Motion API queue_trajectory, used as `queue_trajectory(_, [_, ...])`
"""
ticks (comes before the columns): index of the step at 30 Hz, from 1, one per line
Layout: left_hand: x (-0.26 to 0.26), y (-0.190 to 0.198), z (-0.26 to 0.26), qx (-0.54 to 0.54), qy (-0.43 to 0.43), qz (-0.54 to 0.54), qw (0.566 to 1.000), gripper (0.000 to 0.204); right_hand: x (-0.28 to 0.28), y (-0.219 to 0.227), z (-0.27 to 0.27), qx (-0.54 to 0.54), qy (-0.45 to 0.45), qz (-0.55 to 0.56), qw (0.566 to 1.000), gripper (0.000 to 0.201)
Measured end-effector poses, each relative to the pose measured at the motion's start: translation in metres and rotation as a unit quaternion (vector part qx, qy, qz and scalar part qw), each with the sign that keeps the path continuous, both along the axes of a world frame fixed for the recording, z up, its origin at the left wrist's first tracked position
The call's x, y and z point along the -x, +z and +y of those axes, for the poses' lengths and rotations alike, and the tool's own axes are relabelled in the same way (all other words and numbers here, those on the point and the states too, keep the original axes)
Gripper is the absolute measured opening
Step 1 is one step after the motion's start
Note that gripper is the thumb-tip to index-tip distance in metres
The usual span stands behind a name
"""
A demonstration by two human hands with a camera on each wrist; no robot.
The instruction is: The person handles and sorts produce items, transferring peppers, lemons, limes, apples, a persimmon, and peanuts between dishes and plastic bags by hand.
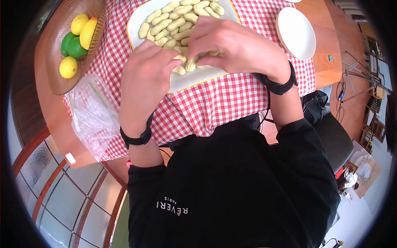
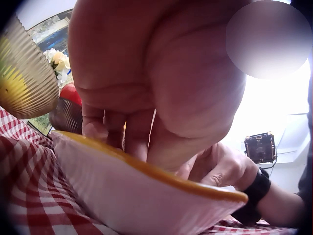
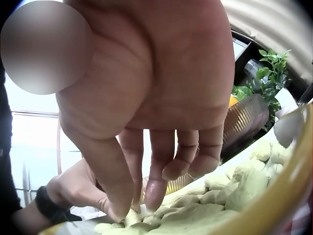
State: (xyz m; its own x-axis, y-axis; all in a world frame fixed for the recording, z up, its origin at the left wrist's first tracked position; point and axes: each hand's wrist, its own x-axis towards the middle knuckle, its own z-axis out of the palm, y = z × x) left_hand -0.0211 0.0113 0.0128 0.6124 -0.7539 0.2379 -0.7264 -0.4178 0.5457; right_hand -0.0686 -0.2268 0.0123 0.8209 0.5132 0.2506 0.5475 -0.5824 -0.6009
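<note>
A white dish (image 1: 194, 82) with a yellow rim holds many unshelled peanuts (image 1: 175, 22). Both hands are low over its near side, fingertips among the nuts and close together. My left hand (image 1: 145, 76) comes in from the left, its thumb and forefinger pinching a peanut (image 1: 180, 58). From the right, my right hand (image 1: 240, 45) pinches another peanut (image 1: 191, 64) between thumb and forefinger. In the right wrist view that peanut (image 3: 131, 218) shows below the thumb tip, while the other fingers hang bent over the pile. The dish wall (image 2: 137, 196) hides the left fingertips in the left wrist view.
A ribbed amber bowl (image 1: 53, 62) with lemons (image 1: 68, 67) and green limes (image 1: 76, 47) stands to the left. Below it lies a clear plastic bag (image 1: 93, 109). A white oval dish (image 1: 295, 33) sits at the right. Red checked cloth (image 1: 211, 103) covers much of the table.
</note>
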Motion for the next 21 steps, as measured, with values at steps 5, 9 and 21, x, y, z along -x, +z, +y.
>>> queue_trajectory(5, [-0.001,-0.004,-0.002,0.031,-0.008,-0.015,0.999,0.013,-0.001,-0.006,0.008,0.025,0.018,0.015,0.999,0.022])
queue_trajectory(9, [0.002,-0.002,-0.004,0.048,-0.014,-0.008,0.999,0.014,0.000,-0.012,0.010,0.047,-0.010,-0.018,0.999,0.021])
queue_trajectory(21, [-0.001,-0.003,-0.002,0.003,-0.005,0.001,1.000,0.012,-0.008,-0.010,0.002,0.059,-0.044,-0.024,0.997,0.018])
